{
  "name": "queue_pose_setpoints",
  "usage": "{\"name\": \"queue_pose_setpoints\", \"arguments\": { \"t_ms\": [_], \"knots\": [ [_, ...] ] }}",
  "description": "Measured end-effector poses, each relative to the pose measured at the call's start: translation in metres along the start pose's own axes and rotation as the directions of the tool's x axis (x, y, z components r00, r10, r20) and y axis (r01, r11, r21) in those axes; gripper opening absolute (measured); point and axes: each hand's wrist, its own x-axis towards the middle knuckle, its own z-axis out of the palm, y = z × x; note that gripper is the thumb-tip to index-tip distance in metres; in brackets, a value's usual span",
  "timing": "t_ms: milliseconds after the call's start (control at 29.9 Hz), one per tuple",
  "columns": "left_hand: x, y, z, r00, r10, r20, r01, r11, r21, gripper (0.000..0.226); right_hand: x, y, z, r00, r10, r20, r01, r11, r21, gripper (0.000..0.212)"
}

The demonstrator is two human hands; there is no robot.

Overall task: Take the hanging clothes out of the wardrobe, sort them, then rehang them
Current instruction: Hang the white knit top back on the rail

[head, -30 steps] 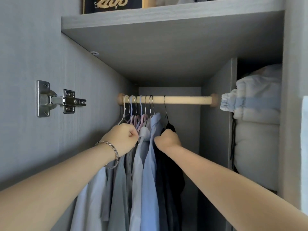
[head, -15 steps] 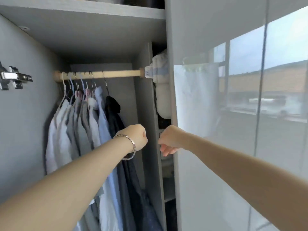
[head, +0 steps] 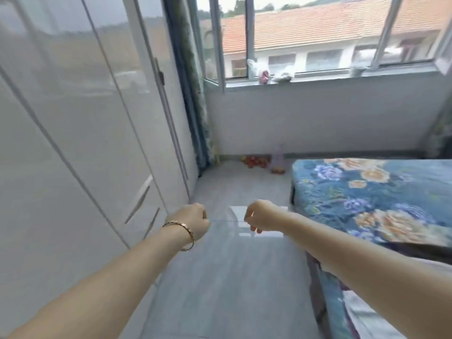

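Note:
The hanging clothes and the rail are out of view. Only the glossy white wardrobe doors [head: 80,133] show, along the left side. Both my arms stretch forward over the grey floor [head: 232,277]. My left hand [head: 193,220], with a chain bracelet on its wrist, is curled into a fist and holds nothing. My right hand [head: 256,217] is a little to its right, fingers curled downward, also holding nothing. The two hands are apart and touch nothing.
A bed with a blue floral cover [head: 371,199] fills the right side, a white cloth [head: 362,311] lying at its near edge. A window [head: 305,37] with an open pane lies ahead, a patterned curtain [head: 195,99] beside it. Small red items [head: 254,162] sit on the floor by the far wall.
The view has swung right, from the open wardrobe and its clothes to the room. Both hands left the hangers and came away holding nothing.

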Motion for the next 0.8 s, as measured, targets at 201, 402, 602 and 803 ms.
{"name": "queue_pose_setpoints", "arguments": {
  "t_ms": [201, 402, 602, 803],
  "knots": [
    [0.038, 0.226, 0.118, 0.945, 0.302, 0.128, -0.299, 0.953, -0.042, 0.022, -0.087, 0.273, -0.009, 0.922, 0.379, -0.082, -0.371, 0.923, 0.097, 0.026],
    [0.043, 0.42, 0.222, 0.822, 0.516, 0.239, -0.526, 0.85, -0.024, 0.022, -0.179, 0.498, 0.009, 0.658, 0.751, -0.052, -0.701, 0.637, 0.32, 0.028],
    [0.063, 0.556, 0.329, 0.687, 0.639, 0.346, -0.689, 0.724, 0.033, 0.024, -0.234, 0.667, 0.048, 0.352, 0.936, 0.0, -0.828, 0.311, 0.467, 0.026],
    [0.083, 0.65, 0.432, 0.606, 0.653, 0.454, -0.765, 0.634, 0.109, 0.027, -0.244, 0.811, 0.096, 0.196, 0.981, 0.004, -0.882, 0.175, 0.437, 0.031]
  ]
}}
